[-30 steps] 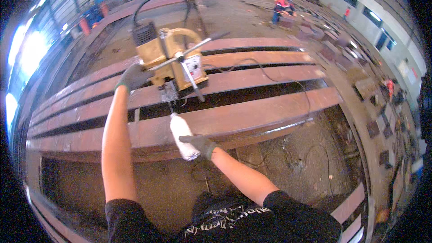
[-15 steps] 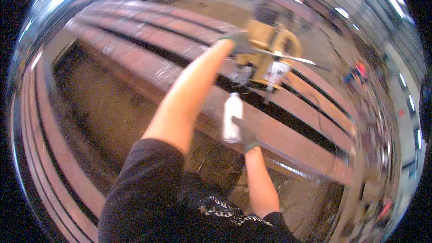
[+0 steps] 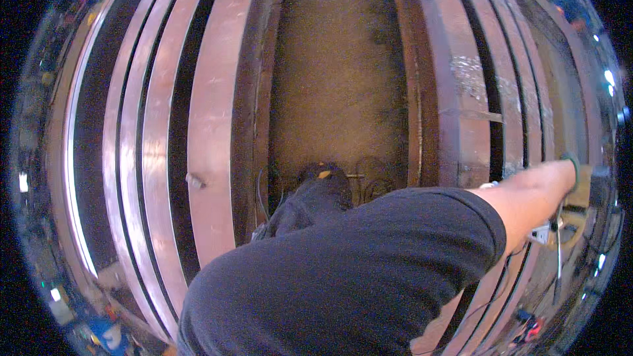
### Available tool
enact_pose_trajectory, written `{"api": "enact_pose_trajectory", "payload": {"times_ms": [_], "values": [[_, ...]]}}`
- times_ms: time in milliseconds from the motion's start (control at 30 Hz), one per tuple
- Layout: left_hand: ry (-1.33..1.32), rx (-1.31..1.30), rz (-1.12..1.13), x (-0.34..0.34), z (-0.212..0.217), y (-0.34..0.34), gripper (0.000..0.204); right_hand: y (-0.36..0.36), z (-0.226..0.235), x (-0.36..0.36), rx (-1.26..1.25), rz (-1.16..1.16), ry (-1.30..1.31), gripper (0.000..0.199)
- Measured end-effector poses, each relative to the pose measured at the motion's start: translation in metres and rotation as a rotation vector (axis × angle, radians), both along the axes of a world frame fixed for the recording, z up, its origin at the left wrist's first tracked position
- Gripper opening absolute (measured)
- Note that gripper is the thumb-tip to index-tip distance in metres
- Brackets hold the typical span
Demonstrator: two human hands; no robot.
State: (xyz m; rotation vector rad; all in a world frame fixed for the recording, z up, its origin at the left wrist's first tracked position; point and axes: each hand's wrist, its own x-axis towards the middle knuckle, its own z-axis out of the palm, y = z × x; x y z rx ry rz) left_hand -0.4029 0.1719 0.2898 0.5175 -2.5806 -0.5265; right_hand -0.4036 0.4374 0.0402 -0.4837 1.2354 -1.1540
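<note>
The left hand (image 3: 572,166), in a dark glove, is stretched out to the yellow drill machine (image 3: 583,188) on the rusty steel beams (image 3: 211,112), but its grip cannot be told.

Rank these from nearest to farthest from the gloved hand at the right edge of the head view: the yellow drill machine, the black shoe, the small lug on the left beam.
1. Yellow drill machine, right beside the left hand.
2. Black shoe, centre, in the gap between beams.
3. Small lug, far left, on the left beam.
</note>
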Motion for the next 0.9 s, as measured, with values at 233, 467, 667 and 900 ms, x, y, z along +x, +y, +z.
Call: {"api": "enact_pose_trajectory", "payload": {"times_ms": [233, 467, 667, 900], "values": [[0.096, 0.031, 0.097, 0.052, 0.006, -0.026, 0.056, -0.017, -0.003, -0.007, 0.049, 0.103, 0.024, 0.052], [0.060, 0.053, 0.162, 0.064, 0.010, -0.033, 0.057, -0.020, -0.007, -0.016, 0.049, 0.108, -0.003, 0.049], [0.010, 0.059, 0.126, 0.033, 0.012, -0.009, 0.058, -0.013, -0.002, -0.029, 0.018, 0.044, -0.074, 0.046], [-0.173, 0.030, 0.177, 0.043, -0.001, -0.002, 0.059, -0.012, -0.003, -0.035, -0.056, -0.111, -0.256, 0.043]]}}
